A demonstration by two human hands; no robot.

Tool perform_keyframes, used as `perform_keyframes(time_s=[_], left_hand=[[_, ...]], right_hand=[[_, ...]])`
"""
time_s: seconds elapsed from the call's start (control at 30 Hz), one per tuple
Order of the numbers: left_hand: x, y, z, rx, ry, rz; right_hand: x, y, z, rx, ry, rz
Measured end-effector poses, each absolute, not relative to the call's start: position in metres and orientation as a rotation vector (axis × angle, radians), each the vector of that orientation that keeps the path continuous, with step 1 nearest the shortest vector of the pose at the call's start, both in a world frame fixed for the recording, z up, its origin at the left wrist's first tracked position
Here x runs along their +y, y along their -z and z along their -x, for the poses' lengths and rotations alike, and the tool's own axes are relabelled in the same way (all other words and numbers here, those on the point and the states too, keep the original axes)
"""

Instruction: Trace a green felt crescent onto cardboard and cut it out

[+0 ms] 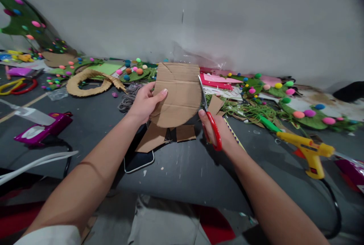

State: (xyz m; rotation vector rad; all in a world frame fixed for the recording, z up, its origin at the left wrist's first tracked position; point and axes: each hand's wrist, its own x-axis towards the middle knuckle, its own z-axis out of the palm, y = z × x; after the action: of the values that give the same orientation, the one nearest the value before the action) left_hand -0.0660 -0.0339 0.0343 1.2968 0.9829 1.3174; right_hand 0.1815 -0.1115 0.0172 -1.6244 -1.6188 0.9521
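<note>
1. Cardboard, brown and creased, forms the flat sheet [178,93] under work; it is held upright above the dark grey floor [182,169], near the middle of the view.
2. Left hand [145,102] pinches the sheet's left edge, thumb on the front face, fingers behind.
3. Right hand [218,131] is closed through the loops of the red-handled scissors [209,118]; the blades lie along the sheet's right edge.
4. Step in hand, as judged: trimming a curved outline, the lower edge already rounded.
5. Next move calls for turning the sheet to feed the curve into the blades.
6. Offcuts of brown cardboard [159,137] lie below, over a dark phone [138,159]; a yellow glue gun [308,150] rests to the right.
</note>
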Motion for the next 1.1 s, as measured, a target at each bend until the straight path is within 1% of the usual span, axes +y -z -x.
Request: perform_keyframes(time_s=[0.37, 0.67, 1.1], left_hand=[[-0.034, -0.038, 0.066, 0.985, -1.291, -1.27], [-0.035, -0.041, 0.073, 0.979, -1.25, -1.377], [-0.033, -0.044, 0.077, 0.977, -1.295, -1.372]], right_hand=[[-0.112, -0.02, -0.181, -1.643, -0.871, 1.634], [-0.1, -0.003, -0.193, -1.53, -1.147, 1.489], [-0.107, -0.017, -0.197, -1.586, -1.27, 1.479]])
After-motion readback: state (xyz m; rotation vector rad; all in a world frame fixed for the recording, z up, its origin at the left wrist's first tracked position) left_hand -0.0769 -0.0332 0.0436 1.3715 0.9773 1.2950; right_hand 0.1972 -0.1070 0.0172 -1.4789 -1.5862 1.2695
